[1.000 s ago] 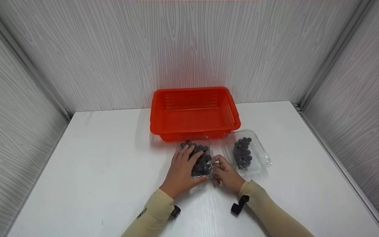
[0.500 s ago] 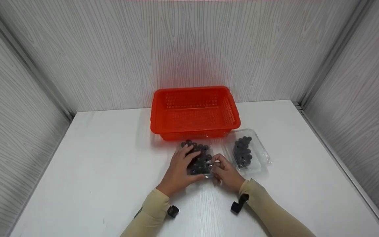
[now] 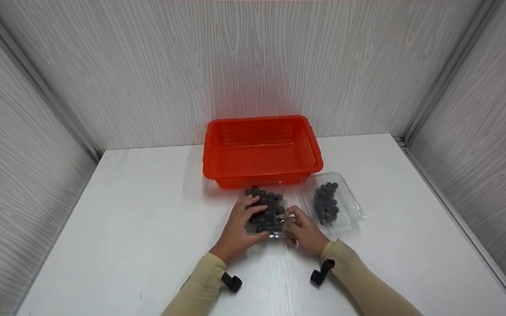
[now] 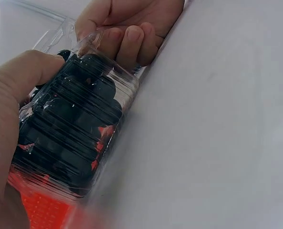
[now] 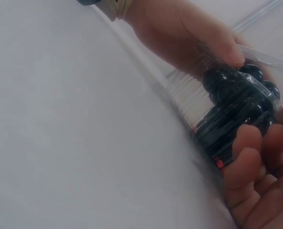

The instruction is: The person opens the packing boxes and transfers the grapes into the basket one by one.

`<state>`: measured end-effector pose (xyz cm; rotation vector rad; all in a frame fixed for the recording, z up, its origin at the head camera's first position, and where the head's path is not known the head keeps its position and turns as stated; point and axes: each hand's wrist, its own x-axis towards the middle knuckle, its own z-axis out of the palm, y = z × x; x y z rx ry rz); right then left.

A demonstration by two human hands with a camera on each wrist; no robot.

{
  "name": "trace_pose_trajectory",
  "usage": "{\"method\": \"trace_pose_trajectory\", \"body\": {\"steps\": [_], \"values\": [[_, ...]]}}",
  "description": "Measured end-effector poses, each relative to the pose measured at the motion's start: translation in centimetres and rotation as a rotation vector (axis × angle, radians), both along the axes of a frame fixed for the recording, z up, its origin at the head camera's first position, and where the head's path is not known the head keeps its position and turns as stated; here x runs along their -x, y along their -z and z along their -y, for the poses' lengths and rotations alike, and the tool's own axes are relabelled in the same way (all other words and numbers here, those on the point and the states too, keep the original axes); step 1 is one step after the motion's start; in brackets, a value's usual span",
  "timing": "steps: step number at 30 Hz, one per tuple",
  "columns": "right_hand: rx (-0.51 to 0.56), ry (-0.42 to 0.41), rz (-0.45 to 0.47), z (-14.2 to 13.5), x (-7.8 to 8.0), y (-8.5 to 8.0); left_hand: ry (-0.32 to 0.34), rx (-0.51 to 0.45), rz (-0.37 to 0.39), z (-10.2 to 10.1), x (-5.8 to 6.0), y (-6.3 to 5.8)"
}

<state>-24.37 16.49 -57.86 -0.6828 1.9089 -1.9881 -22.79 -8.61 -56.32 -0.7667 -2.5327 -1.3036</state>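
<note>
A clear plastic fruit box (image 3: 278, 235) of dark grapes (image 3: 274, 212) lies in front of the red basket. My left hand (image 3: 236, 230) holds its left side, fingers spread over the grapes and thumb at the near edge. In the left wrist view, that thumb (image 4: 39, 69) lies over the rim; the other fingers are mostly hidden. My right hand (image 3: 304, 231) pinches the box's right edge with curled fingers (image 5: 248, 157). To the right lies another clear section (image 3: 352, 205) with more dark grapes (image 3: 326, 204); whether the two are joined, I cannot tell.
A red perforated basket (image 3: 262, 162) stands at the back against the pale wood-grain wall (image 3: 160, 74), just beyond the boxes. The white table (image 3: 130, 210) reaches panels on both sides. A black strap (image 3: 232, 282) shows at each wrist.
My left hand has slid back to the left over the box, so more grapes show between its fingers and thumb. My right hand stays at the right edge.
</note>
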Motion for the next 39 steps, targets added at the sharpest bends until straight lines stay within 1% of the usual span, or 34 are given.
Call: {"method": "trace_pose_trajectory", "body": {"steps": [8,15,22,27,34,39], "values": [[-0.006,-0.001,0.003,0.05,-0.14,-0.13,-0.015,-0.011,-0.011,0.06,-0.08,0.28],[-0.010,-0.024,0.001,0.00,-0.11,-0.18,-0.029,-0.062,-0.026,-0.02,0.07,0.80],[0.012,-0.023,0.000,0.02,-0.05,0.04,-0.024,-0.062,-0.033,0.00,0.05,0.84],[0.009,-0.018,0.003,0.00,-0.08,0.08,-0.020,-0.067,-0.040,0.03,-0.06,0.71],[-0.023,0.005,0.029,0.03,-0.24,-0.21,-0.029,-0.071,-0.015,0.03,-0.13,0.67],[-0.014,0.003,0.032,0.06,-0.30,-0.31,-0.033,-0.075,-0.005,0.03,-0.13,0.71]]}}
